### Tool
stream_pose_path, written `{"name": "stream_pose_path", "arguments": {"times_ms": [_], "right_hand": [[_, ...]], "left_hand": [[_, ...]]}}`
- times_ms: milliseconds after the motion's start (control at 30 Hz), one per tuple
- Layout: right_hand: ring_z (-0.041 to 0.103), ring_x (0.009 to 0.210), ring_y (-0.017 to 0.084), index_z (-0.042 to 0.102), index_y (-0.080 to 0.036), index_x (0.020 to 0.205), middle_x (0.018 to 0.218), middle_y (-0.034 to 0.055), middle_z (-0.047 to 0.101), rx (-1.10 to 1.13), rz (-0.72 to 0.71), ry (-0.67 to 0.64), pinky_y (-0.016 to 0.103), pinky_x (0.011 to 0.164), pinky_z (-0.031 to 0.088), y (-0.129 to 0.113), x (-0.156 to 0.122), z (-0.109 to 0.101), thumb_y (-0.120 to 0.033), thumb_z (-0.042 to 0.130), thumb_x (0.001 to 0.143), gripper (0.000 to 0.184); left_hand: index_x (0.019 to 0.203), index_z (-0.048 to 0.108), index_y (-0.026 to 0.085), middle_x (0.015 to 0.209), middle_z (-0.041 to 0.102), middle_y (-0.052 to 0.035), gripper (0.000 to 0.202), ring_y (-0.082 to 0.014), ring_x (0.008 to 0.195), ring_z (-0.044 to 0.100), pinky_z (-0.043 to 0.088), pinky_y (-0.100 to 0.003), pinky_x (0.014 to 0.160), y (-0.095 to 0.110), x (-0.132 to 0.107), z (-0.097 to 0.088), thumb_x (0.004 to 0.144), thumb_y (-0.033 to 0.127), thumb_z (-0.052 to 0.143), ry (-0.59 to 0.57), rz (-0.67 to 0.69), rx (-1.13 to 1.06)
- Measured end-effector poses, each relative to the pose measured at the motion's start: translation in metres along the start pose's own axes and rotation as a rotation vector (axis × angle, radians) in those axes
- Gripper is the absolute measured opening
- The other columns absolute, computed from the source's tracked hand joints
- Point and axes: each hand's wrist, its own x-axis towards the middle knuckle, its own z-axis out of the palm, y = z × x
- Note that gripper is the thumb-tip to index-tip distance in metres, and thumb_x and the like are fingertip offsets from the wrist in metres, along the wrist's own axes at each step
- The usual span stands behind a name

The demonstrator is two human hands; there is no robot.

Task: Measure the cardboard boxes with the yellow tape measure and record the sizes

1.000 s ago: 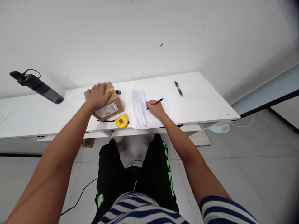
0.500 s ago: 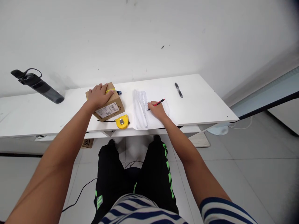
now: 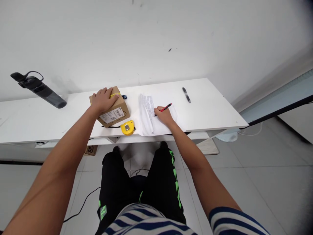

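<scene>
My left hand (image 3: 102,99) lies across the top of a brown cardboard box (image 3: 125,112), fingers spread and thumb apart. A shipping label shows on the box's near side, and a yellow strip runs under the thumb. In my right hand (image 3: 164,115) is a red and black pen (image 3: 167,106), pinched with its tip on a crumpled white sheet (image 3: 146,125). Small print or writing covers part of that sheet; the marks are too small to read. Between box and sheet sits a yellow tape measure (image 3: 127,127), near the front edge.
A dark water bottle (image 3: 47,93) leans on the left of the white tabletop (image 3: 205,112). On the right lies a grey and black pen (image 3: 186,95). The wall (image 3: 146,42) rises behind. Another carton (image 3: 91,150) is below, and a black cable (image 3: 81,205) crosses the floor.
The view has shifted very slightly. Both hands stay in place, the left on the box and the right with the pen on the sheet.
</scene>
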Motion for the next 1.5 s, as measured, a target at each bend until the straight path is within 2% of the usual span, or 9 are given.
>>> {"name": "stream_pose_path", "arguments": {"times_ms": [333, 500, 767, 900, 1200, 1300, 1367, 1433, 1500], "right_hand": [[0.043, 0.062, 0.014, 0.027, -0.025, 0.057, 0.055, -0.0037, 0.039, -0.011, 0.018, 0.049, 0.027, 0.059, 0.036, 0.001, 0.001, 0.001, -0.039, 0.050, 0.078, 0.034], [0.043, 0.062, 0.014, 0.029, -0.025, 0.057, 0.054, -0.0038, 0.038, -0.008, 0.028, 0.015, 0.027, 0.059, 0.036, 0.001, 0.003, 0.001, -0.040, 0.050, 0.077, 0.033], [0.039, 0.059, 0.012, 0.026, -0.025, 0.055, 0.053, -0.0052, 0.033, 0.035, 0.025, 0.104, 0.027, 0.058, 0.034, 0.002, 0.001, 0.002, -0.035, 0.051, 0.078, 0.035], [0.039, 0.057, 0.011, 0.025, -0.025, 0.054, 0.052, -0.0057, 0.034, 0.066, 0.041, 0.073, 0.027, 0.058, 0.032, 0.002, 0.001, 0.000, -0.030, 0.053, 0.076, 0.036], [0.048, 0.061, 0.013, 0.042, -0.023, 0.053, 0.055, -0.0039, 0.048, 0.055, 0.055, 0.085, 0.028, 0.064, 0.039, 0.002, 0.005, -0.001, -0.032, 0.053, 0.080, 0.031], [0.055, 0.072, 0.016, 0.055, -0.021, 0.065, 0.069, 0.0002, 0.059, 0.012, -0.029, 0.160, 0.030, 0.072, 0.044, 0.004, 0.004, -0.002, -0.043, 0.051, 0.088, 0.032], [0.059, 0.084, 0.019, 0.064, -0.020, 0.082, 0.087, 0.0045, 0.065, -0.111, -0.139, 0.212, 0.032, 0.079, 0.047, 0.009, 0.003, -0.001, -0.045, 0.051, 0.091, 0.030], [0.060, 0.093, 0.020, 0.065, -0.020, 0.105, 0.107, 0.0087, 0.063, -0.273, -0.161, 0.279, 0.034, 0.084, 0.049, 0.014, 0.005, 0.002, -0.037, 0.047, 0.093, 0.028], [0.061, 0.098, 0.022, 0.060, -0.019, 0.123, 0.120, 0.0127, 0.058, -0.383, -0.089, 0.332, 0.037, 0.086, 0.050, 0.019, 0.009, 0.005, -0.025, 0.042, 0.091, 0.037]], "left_hand": [[0.155, 0.035, 0.025, 0.163, 0.033, -0.0107, 0.077, -0.0385, 0.149, 0.028, 0.017, -0.059, 0.121, 0.002, -0.001, -0.002, 0.091, 0.067, 0.026, -0.001, -0.007, 0.001], [0.155, 0.035, 0.025, 0.164, 0.033, -0.0104, 0.078, -0.0376, 0.149, 0.029, 0.017, -0.058, 0.121, 0.002, -0.002, -0.002, 0.091, 0.067, 0.024, -0.002, -0.007, 0.014], [0.156, 0.035, 0.026, 0.164, 0.032, -0.0101, 0.076, -0.0382, 0.149, 0.029, 0.017, -0.058, 0.121, 0.001, -0.002, -0.002, 0.092, 0.066, 0.025, -0.002, -0.010, 0.013], [0.156, 0.035, 0.025, 0.164, 0.032, -0.0106, 0.077, -0.0376, 0.149, 0.029, 0.017, -0.058, 0.121, 0.002, -0.001, -0.002, 0.092, 0.067, 0.025, 0.000, -0.013, 0.018], [0.155, 0.035, 0.026, 0.164, 0.033, -0.0103, 0.076, -0.0364, 0.149, 0.029, 0.017, -0.058, 0.121, 0.001, -0.002, -0.003, 0.092, 0.066, 0.025, -0.009, -0.014, 0.015], [0.155, 0.034, 0.027, 0.165, 0.032, -0.0097, 0.075, -0.0357, 0.150, 0.029, 0.016, -0.057, 0.122, 0.001, -0.004, -0.003, 0.092, 0.066, 0.024, -0.001, -0.007, 0.012], [0.156, 0.034, 0.027, 0.165, 0.031, -0.0103, 0.076, -0.0357, 0.150, 0.028, 0.016, -0.057, 0.122, 0.000, -0.006, -0.002, 0.092, 0.066, 0.023, 0.013, -0.001, 0.009], [0.156, 0.034, 0.026, 0.165, 0.031, -0.0110, 0.076, -0.0356, 0.151, 0.026, 0.016, -0.058, 0.121, -0.001, -0.008, -0.001, 0.092, 0.067, 0.022, 0.020, 0.008, 0.010], [0.156, 0.033, 0.025, 0.165, 0.031, -0.0116, 0.077, -0.0353, 0.152, 0.026, 0.017, -0.058, 0.121, -0.002, -0.011, 0.001, 0.093, 0.067, 0.021, 0.026, 0.021, 0.012]]}}
